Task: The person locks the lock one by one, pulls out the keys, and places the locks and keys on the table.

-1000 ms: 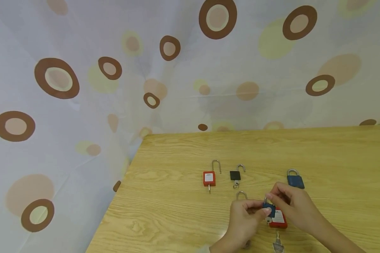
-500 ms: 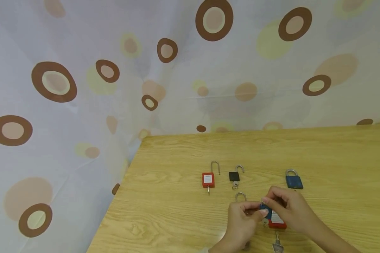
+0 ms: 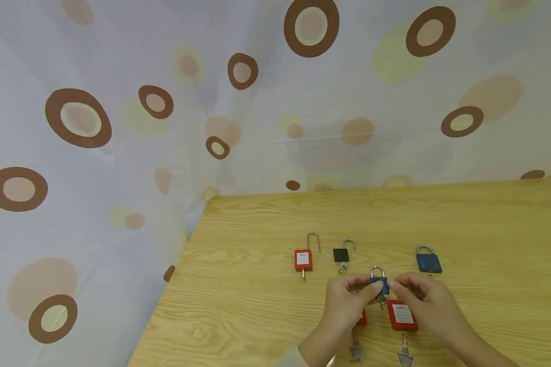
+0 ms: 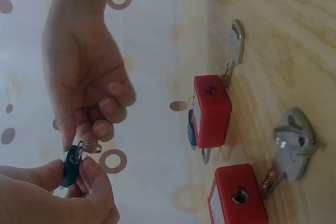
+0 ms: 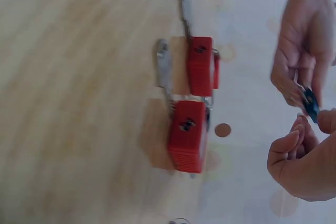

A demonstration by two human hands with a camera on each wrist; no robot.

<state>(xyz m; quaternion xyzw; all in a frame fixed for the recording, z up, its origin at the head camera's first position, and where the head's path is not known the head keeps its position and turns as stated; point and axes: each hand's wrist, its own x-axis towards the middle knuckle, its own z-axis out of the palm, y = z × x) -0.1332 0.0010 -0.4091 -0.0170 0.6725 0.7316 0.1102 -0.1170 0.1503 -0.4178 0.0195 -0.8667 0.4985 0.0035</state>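
Note:
My left hand (image 3: pixel 346 306) pinches a small blue padlock (image 3: pixel 380 286) between thumb and fingers, above the table. Its silver shackle (image 3: pixel 378 270) points up, and a small key (image 3: pixel 382 300) hangs at its bottom. My right hand (image 3: pixel 433 300) is beside the padlock, its thumb tip right at the lock's edge and its other fingers loosely curled. The left wrist view shows the padlock (image 4: pixel 72 165) with key rings between the left fingertips. Below the hands lies a red padlock (image 3: pixel 402 315) with a key (image 3: pixel 405 350); another red padlock (image 3: pixel 362 318) is mostly hidden behind the left hand.
Farther back on the wooden table (image 3: pixel 239 285) lie a red padlock (image 3: pixel 303 260) with its shackle raised, a black padlock (image 3: pixel 341 255) with its shackle swung out, and a larger blue padlock (image 3: pixel 428 262). A dotted curtain (image 3: pixel 257 117) stands behind and left.
My left hand has lifted the small blue padlock up and slightly left. The right fingers have come off its shackle to its side, leaving the shackle and the front red padlock in plain view.

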